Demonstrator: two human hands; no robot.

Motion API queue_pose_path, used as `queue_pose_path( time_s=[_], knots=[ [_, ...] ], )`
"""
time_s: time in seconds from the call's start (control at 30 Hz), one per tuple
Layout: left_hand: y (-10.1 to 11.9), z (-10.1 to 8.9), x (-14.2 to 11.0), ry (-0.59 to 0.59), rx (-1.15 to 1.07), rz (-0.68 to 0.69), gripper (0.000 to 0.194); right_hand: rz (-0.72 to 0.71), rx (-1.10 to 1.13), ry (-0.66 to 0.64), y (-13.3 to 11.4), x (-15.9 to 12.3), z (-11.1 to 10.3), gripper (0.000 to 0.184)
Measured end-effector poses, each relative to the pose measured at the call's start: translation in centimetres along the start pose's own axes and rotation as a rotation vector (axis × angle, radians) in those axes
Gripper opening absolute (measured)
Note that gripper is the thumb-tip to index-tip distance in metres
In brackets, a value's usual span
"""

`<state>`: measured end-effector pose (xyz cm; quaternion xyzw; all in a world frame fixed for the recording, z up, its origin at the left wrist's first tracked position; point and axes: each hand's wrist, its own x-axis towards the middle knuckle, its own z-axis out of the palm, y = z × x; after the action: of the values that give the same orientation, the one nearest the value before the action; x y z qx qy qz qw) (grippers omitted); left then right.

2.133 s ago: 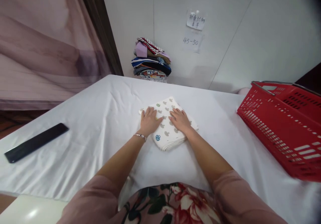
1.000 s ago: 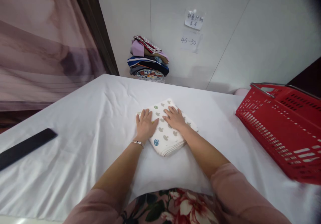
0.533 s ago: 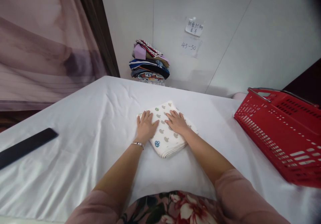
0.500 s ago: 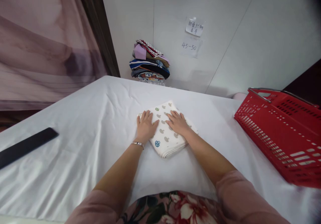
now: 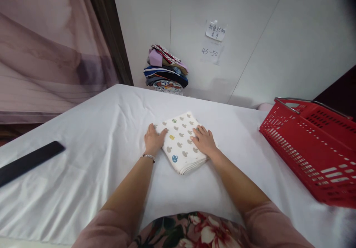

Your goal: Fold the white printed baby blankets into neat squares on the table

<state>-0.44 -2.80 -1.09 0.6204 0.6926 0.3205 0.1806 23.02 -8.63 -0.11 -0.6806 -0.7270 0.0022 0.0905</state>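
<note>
A folded white cloth (image 5: 182,138) printed with grey, green, yellow and blue mushrooms lies flat in several layers on the white-covered table (image 5: 116,188). At its left edge is my left hand (image 5: 154,139), open, with the thumb over the cloth's border and the other fingers beside it. My right hand (image 5: 204,139) rests open on the right side of the cloth, fingers spread over the print. Part of the right edge is hidden under that hand and forearm. Neither hand grips the cloth.
A red plastic basket (image 5: 314,151) with metal handles stands at the right. On the left lies a long dark flat object (image 5: 32,161). Behind the table's far edge is a stack of folded fabrics (image 5: 167,70) by the wall, below handwritten paper signs (image 5: 211,51).
My hands have moved apart from the cloth's middle toward its left and right edges, uncovering more of the print. The cloth stays in place over the last half second.
</note>
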Motion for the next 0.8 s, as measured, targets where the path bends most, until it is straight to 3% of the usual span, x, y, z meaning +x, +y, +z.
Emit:
queue_pose_path(
  time_s=[0.27, 0.57, 0.67, 0.8],
  knots=[
    [0.1, -0.3, 0.3, 0.034, -0.02, -0.041, 0.084, 0.03, -0.005, 0.011, -0.2, -0.2, -0.1, 0.051],
    [-0.6, -0.9, 0.9, 0.01, -0.154, -0.116, 0.068, 0.023, 0.062, -0.021, 0.1, 0.2, -0.5, 0.048],
    [-0.7, -0.7, 1.1, 0.04, -0.125, -0.072, 0.064, 0.097, 0.128, -0.053, 0.9, 0.6, -0.7, 0.05],
    [-0.1, -0.8, 1.7, 0.081, 0.019, 0.104, 0.057, 0.174, 0.189, -0.058, 2.0, 0.7, -0.8, 0.051]
  ],
)
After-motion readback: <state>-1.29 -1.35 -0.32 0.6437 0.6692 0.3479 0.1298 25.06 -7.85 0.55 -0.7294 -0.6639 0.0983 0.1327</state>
